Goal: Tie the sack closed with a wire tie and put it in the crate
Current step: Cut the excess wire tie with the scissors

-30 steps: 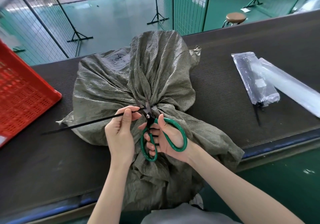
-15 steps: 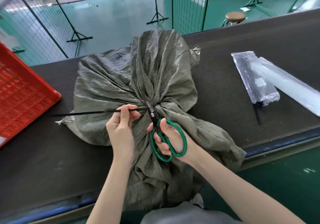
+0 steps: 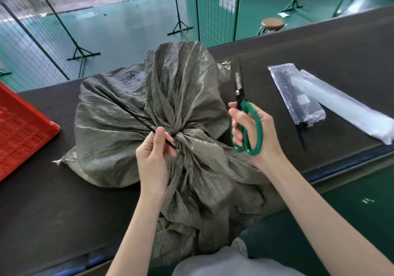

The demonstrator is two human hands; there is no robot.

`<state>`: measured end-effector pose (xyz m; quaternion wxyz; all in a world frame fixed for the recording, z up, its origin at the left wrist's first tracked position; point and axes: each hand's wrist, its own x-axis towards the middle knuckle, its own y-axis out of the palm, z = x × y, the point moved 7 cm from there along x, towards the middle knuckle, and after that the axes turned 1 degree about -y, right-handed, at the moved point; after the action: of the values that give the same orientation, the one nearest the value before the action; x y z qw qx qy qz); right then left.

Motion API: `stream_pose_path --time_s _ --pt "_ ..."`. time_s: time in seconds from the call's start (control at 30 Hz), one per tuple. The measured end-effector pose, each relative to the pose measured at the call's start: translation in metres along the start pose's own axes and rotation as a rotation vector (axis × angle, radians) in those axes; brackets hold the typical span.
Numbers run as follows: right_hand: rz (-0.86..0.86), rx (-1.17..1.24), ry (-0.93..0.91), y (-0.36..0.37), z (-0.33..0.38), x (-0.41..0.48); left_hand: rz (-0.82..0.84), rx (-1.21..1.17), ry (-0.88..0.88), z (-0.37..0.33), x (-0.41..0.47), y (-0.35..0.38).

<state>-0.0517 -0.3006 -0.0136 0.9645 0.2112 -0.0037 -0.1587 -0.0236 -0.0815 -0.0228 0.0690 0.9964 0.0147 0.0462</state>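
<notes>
Though the sack (image 3: 170,113) looks cinched, the left hand (image 3: 152,154) pinches the tie's tail (image 3: 130,111), the right hand (image 3: 253,130) grips scissors (image 3: 245,115) — the crate (image 3: 23,128) waits.

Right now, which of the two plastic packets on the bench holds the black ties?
The nearer, shorter plastic packet, beside the scissors: dark strips show through it and black tips poke from its lower end. The longer packet to its right looks pale and whitish throughout.

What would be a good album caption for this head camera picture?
Left hand pinches a black tie strip at the gathered sack neck; right hand holds green scissors alongside.
</notes>
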Motion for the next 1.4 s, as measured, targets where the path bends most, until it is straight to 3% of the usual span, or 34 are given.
stream_pose_path --time_s 0.13,0.27,0.4,0.53,0.77,0.9,1.0,1.13,1.3,1.4 --pt "-0.327 -0.183 0.021 -0.078 -0.025 0.027 0.094 0.036 -0.017 -0.001 -0.009 0.015" --pt "-0.585 -0.786 0.096 -0.15 -0.048 0.038 0.225 -0.028 -0.118 0.005 -0.022 0.031" --pt "-0.477 -1.174 0.221 -0.184 -0.065 0.041 0.318 0.035 -0.176 0.008 -0.034 0.039" --pt "-0.393 -1.365 0.259 -0.2 -0.075 0.043 0.396 0.081 -0.198 0.009 -0.042 0.042" --pt "-0.369 -1.26 0.08 -0.16 -0.06 0.044 0.487 0.141 -0.257 0.024 -0.054 0.049" --pt "-0.401 -0.727 -0.241 -0.087 -0.008 0.015 0.5 0.248 -0.23 0.03 -0.057 0.046" --pt "-0.162 -0.435 -0.381 -0.017 0.035 -0.02 0.511 0.299 -0.217 0.031 -0.06 0.043" --pt "0.178 -0.458 -0.363 0.046 0.046 -0.046 0.535 0.43 -0.185 0.027 -0.068 0.038" --pt "0.276 -0.645 -0.415 0.082 0.027 -0.058 0.532 0.581 -0.112 0.02 -0.083 0.005" --pt "0.331 -0.588 -0.438 0.1 0.019 -0.068 0.397 0.373 -0.21 0.024 -0.094 -0.034"
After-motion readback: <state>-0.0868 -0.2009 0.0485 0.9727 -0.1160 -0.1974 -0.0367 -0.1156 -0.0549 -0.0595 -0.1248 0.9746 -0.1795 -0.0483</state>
